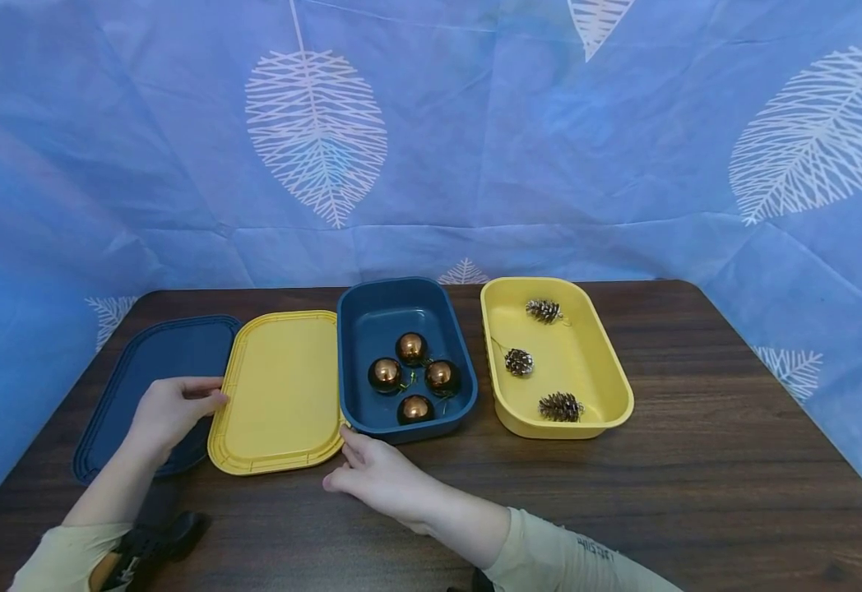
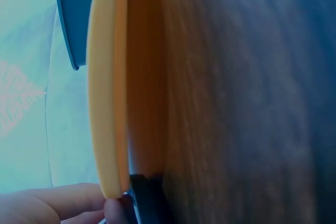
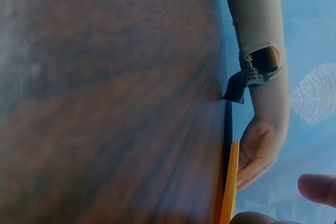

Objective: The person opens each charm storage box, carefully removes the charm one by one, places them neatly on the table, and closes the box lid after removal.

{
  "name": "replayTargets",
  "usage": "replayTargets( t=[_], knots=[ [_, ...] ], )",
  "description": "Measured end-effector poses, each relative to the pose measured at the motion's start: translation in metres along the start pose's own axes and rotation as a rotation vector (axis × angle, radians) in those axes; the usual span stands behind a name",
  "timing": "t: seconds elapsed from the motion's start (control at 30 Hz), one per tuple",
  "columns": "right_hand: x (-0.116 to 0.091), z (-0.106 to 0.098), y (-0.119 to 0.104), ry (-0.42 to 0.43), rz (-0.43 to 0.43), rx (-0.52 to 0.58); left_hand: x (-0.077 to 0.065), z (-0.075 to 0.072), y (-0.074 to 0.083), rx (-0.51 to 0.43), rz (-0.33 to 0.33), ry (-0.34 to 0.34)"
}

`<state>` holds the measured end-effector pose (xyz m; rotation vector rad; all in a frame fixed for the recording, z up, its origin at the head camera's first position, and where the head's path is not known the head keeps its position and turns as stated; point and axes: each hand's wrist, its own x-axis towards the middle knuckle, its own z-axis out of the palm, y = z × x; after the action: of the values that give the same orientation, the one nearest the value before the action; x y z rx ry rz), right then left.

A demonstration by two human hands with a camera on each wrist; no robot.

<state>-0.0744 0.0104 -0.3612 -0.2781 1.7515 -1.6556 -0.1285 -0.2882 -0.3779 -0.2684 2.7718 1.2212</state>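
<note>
A yellow lid (image 1: 280,386) lies beside the blue box, its left part over the right edge of a dark blue lid (image 1: 172,362). At its left edge, my left hand (image 1: 172,411) pinches the yellow lid between thumb and fingers; the left wrist view shows the rim (image 2: 107,103) raised above the table. My right hand (image 1: 390,481) touches the yellow lid's near right corner with its fingertips, the thumb standing apart from it. Brown shiny balls (image 1: 412,349) lie inside the blue box (image 1: 401,294). Three pinecones (image 1: 559,407) lie in the yellow box (image 1: 609,395).
Both boxes stand at the back of the dark wooden table (image 1: 712,411), the yellow one to the right of the blue one. A blue cloth (image 1: 446,123) with white leaf prints hangs behind the table. A dark strap (image 1: 157,543) is on the left wrist.
</note>
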Motion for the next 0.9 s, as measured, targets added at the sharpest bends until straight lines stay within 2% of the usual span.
replayTargets(
  t=[0.3,0.43,0.67,0.9],
  knots=[
    [-0.002,-0.002,0.000,0.013,0.005,-0.002,0.001,0.002,0.003,0.044,0.011,0.024],
    [-0.007,-0.005,-0.002,-0.017,-0.012,-0.012,0.001,0.002,0.005,0.042,0.005,0.022],
    [-0.017,-0.015,-0.005,-0.102,-0.091,-0.070,0.003,0.003,0.008,0.064,0.003,0.033],
    [-0.022,-0.027,-0.009,-0.122,-0.214,-0.061,0.003,0.004,0.012,0.100,0.043,0.075]
  ],
)
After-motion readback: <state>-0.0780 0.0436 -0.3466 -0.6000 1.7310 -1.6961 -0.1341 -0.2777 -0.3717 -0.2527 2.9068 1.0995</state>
